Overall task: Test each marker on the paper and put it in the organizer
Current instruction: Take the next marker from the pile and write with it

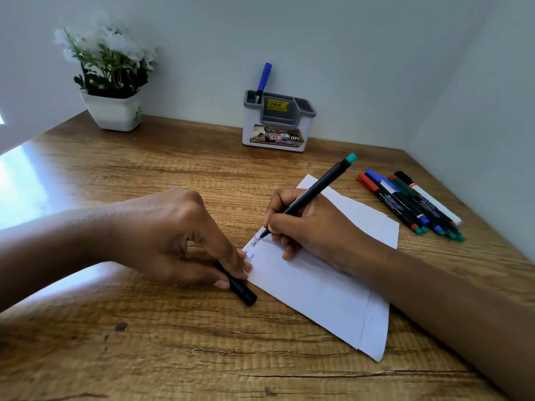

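Fingers of the right hand (312,230) pinched a black marker (318,188), tip on the paper (318,290); the left hand (173,235) curled round its cap (243,290) at the paper's edge.

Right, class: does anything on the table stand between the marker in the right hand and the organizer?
Nothing visible does: only tabletop lies between the marker and the organizer; the spare markers lie off to the right.

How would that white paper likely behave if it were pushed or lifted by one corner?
The paper looks thin, so it would probably droop if lifted by a corner. On the glossy table it would likely slide easily; the left hand at its edge seems to steady it. Its fold line suggests it creases readily.
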A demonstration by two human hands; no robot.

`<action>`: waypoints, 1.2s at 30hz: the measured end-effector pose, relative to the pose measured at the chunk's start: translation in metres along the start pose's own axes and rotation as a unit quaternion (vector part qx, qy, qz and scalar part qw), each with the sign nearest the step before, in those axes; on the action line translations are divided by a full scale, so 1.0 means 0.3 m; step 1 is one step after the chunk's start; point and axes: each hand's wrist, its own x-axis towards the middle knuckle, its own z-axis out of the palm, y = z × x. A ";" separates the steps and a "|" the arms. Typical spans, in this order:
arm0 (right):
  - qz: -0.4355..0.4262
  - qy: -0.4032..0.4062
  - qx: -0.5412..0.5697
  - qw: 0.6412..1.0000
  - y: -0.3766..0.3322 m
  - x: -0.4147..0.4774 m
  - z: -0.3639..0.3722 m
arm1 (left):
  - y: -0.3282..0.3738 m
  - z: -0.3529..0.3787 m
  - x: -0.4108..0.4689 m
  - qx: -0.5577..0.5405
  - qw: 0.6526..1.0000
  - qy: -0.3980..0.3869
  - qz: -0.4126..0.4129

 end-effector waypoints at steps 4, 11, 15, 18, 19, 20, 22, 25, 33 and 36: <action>-0.001 0.006 0.001 1.000 0.002 0.002 0.001 | -0.006 -0.010 0.008 0.000 1.000 -0.016 0.021; 0.002 0.006 0.004 1.000 0.001 0.003 0.000 | -0.034 -0.030 0.030 0.054 0.982 -0.006 0.178; 0.018 0.022 0.022 0.999 0.001 0.008 0.002 | -0.033 -0.032 0.033 0.061 0.982 -0.004 0.180; 0.051 0.043 0.151 0.986 -0.007 0.018 -0.020 | -0.034 -0.030 0.030 0.052 0.985 -0.002 0.163; 0.058 0.046 0.200 0.977 -0.011 0.018 -0.029 | -0.033 -0.029 0.030 0.039 0.988 0.001 0.151; 0.058 0.045 0.234 0.970 -0.016 0.017 -0.035 | -0.032 -0.029 0.031 0.017 0.991 0.005 0.133; 0.038 0.044 0.243 0.968 -0.022 0.012 -0.047 | -0.034 -0.030 0.035 -0.049 0.996 0.013 0.080; -0.020 0.052 0.184 0.981 -0.041 0.002 -0.065 | -0.040 -0.025 0.042 -0.186 0.981 0.063 -0.005; -0.073 0.049 0.212 0.973 -0.089 -0.013 -0.107 | -0.045 -0.014 0.066 -0.339 0.921 0.167 -0.099; -0.077 0.061 0.190 0.977 -0.091 -0.015 -0.107 | -0.042 -0.022 0.066 -0.344 0.915 0.183 -0.103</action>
